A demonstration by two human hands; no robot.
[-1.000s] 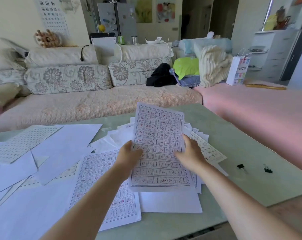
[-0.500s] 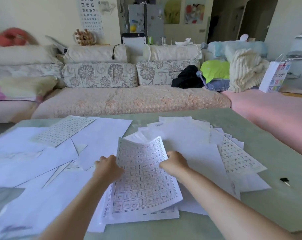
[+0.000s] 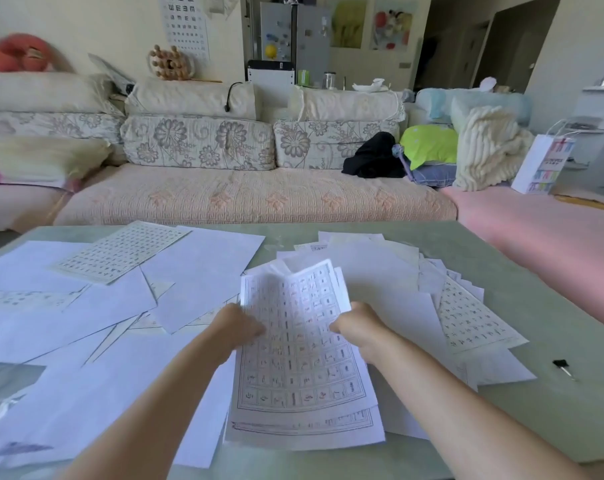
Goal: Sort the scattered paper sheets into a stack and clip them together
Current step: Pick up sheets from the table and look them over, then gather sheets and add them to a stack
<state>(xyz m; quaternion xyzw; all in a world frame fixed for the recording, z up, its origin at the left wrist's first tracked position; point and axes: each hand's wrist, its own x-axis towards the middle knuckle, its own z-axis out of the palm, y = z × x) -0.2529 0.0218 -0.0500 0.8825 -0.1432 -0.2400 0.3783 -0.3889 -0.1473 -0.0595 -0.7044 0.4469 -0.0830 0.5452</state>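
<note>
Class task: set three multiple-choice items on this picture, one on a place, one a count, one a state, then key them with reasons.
1. The black clip lies: A on the table, right of the papers; B on a chair; C in a box.
2. Hands gripping the printed sheet: A none; B one; C two.
3. The papers at left are: A clipped; B scattered; C rolled.
Key: A, it rests on bare green top; C, left hand and right hand each pinch a side; B, they overlap loosely, askew.

Bright soft daylight, wide-angle edge bending, slight motion blur
</note>
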